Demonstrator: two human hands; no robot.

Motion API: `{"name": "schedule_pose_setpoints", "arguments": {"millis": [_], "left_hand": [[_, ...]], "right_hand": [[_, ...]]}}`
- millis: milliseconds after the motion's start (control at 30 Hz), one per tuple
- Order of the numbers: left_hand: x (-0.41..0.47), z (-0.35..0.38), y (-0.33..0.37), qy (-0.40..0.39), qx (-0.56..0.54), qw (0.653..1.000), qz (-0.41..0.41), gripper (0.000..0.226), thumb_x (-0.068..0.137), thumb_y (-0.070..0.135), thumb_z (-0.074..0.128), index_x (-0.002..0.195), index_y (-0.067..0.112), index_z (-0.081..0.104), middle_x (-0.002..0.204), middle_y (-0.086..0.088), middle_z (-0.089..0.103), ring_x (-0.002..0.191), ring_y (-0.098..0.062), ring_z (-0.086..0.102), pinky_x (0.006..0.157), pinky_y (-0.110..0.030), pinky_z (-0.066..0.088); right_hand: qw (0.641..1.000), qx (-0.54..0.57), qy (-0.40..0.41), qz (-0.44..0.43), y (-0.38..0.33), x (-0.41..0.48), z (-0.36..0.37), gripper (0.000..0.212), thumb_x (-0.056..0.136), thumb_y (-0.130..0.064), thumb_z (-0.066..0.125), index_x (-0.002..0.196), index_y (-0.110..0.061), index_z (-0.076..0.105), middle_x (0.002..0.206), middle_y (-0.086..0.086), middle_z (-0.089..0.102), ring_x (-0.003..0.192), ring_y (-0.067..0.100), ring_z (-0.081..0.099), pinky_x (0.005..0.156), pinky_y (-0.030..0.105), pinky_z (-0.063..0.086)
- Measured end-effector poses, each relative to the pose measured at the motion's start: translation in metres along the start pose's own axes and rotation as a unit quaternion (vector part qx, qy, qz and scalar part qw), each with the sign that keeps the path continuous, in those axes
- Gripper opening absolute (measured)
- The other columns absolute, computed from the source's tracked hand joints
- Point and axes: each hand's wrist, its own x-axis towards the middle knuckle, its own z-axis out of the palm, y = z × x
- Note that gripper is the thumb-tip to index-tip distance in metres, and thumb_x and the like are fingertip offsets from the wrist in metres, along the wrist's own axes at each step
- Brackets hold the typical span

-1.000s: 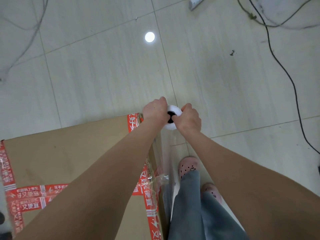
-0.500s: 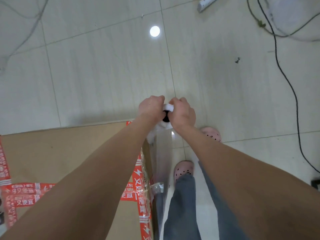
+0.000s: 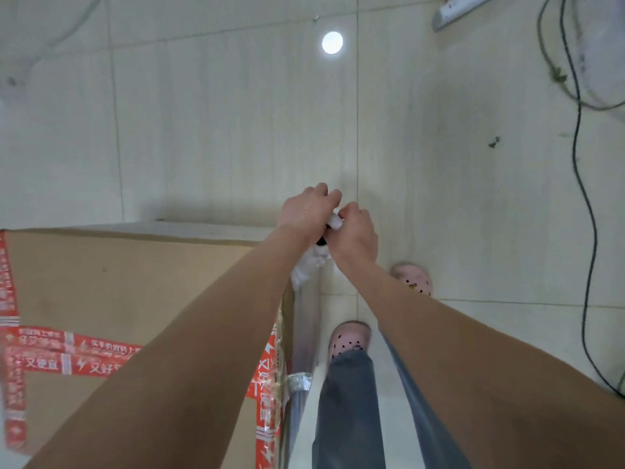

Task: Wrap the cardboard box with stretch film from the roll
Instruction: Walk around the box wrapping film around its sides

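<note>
Left hand (image 3: 309, 211) and right hand (image 3: 355, 231): both closing together around the white stretch film roll (image 3: 333, 222), which is showing only as a sliver between the fingers, just past the far right corner of the cardboard box (image 3: 135, 282). Stretch film (image 3: 306, 319): clear sheet hanging from the roll and lying down along the box's right side, bunching into a crinkled knot lower on that edge. Cardboard box: brown, standing on the floor at lower left, carrying red printed tape (image 3: 67, 353) across its top and down its right edge. Feet: wearing pink perforated clogs (image 3: 350, 338), standing just beside the box on the right; grey trousers (image 3: 348, 411) showing above them. Floor (image 3: 220, 130): pale glossy tiles with thin grout lines, reflecting a round ceiling light (image 3: 332, 43). Black cable (image 3: 580, 204): trailing along the right side. Power strip (image 3: 463, 8): white, lying at the top right edge.
</note>
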Motion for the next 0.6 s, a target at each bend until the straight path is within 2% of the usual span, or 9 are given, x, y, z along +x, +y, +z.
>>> {"name": "schedule_pose_setpoints", "arguments": {"millis": [133, 200, 300, 400, 500, 600], "left_hand": [[0.005, -0.005, -0.014, 0.029, 0.007, 0.999, -0.025, 0.017, 0.085, 0.017, 0.052, 0.102, 0.014, 0.052, 0.097, -0.007, 0.052, 0.092, -0.028, 0.054, 0.058, -0.033, 0.032], [0.005, -0.006, -0.025, 0.042, -0.032, 0.995, -0.079, 0.015, 0.084, 0.016, 0.053, 0.099, 0.013, 0.052, 0.094, -0.008, 0.053, 0.087, -0.031, 0.057, 0.058, -0.033, 0.034], [0.004, -0.008, -0.041, 0.059, -0.104, 0.977, -0.179, 0.015, 0.082, 0.018, 0.055, 0.095, 0.013, 0.052, 0.084, -0.007, 0.05, 0.081, -0.031, 0.057, 0.059, -0.033, 0.037], [0.004, -0.009, -0.055, 0.055, -0.192, 0.937, -0.287, 0.021, 0.08, 0.022, 0.059, 0.097, 0.011, 0.054, 0.09, -0.009, 0.058, 0.084, -0.031, 0.057, 0.063, -0.032, 0.037], [0.005, -0.009, -0.063, 0.037, -0.268, 0.892, -0.362, 0.031, 0.08, 0.028, 0.064, 0.102, 0.008, 0.055, 0.104, -0.013, 0.062, 0.099, -0.032, 0.059, 0.069, -0.032, 0.04], [0.01, -0.012, -0.065, 0.014, -0.27, 0.889, -0.37, 0.034, 0.082, 0.028, 0.065, 0.106, 0.006, 0.055, 0.109, -0.015, 0.062, 0.104, -0.033, 0.058, 0.071, -0.034, 0.04]], "right_hand": [[0.995, -0.065, 0.013, -0.072, -0.016, 0.01, -0.004, 0.012, 0.088, -0.02, 0.05, 0.099, -0.017, 0.054, 0.1, 0.004, 0.053, 0.075, 0.025, 0.053, 0.063, 0.033, 0.037], [0.99, -0.085, 0.018, -0.114, -0.029, 0.017, -0.004, 0.014, 0.088, -0.016, 0.048, 0.1, -0.018, 0.056, 0.102, 0.004, 0.054, 0.081, 0.027, 0.057, 0.063, 0.035, 0.04], [0.981, -0.093, 0.024, -0.167, -0.046, 0.024, 0.001, 0.023, 0.086, -0.007, 0.051, 0.106, -0.017, 0.055, 0.108, 0.003, 0.054, 0.094, 0.025, 0.055, 0.063, 0.033, 0.036], [0.992, -0.054, 0.022, -0.112, -0.055, 0.028, 0.005, 0.032, 0.085, -0.015, 0.06, 0.115, -0.016, 0.049, 0.116, 0.005, 0.05, 0.099, 0.027, 0.054, 0.066, 0.032, 0.037], [0.997, -0.041, -0.015, -0.06, -0.061, 0.033, 0.004, 0.034, 0.085, -0.032, 0.063, 0.111, -0.016, 0.049, 0.109, 0.006, 0.055, 0.093, 0.029, 0.058, 0.066, 0.031, 0.037], [0.998, -0.015, -0.028, -0.053, -0.071, 0.038, 0.0, 0.025, 0.084, -0.027, 0.063, 0.104, -0.016, 0.052, 0.096, 0.005, 0.059, 0.085, 0.028, 0.057, 0.067, 0.03, 0.04]]}}
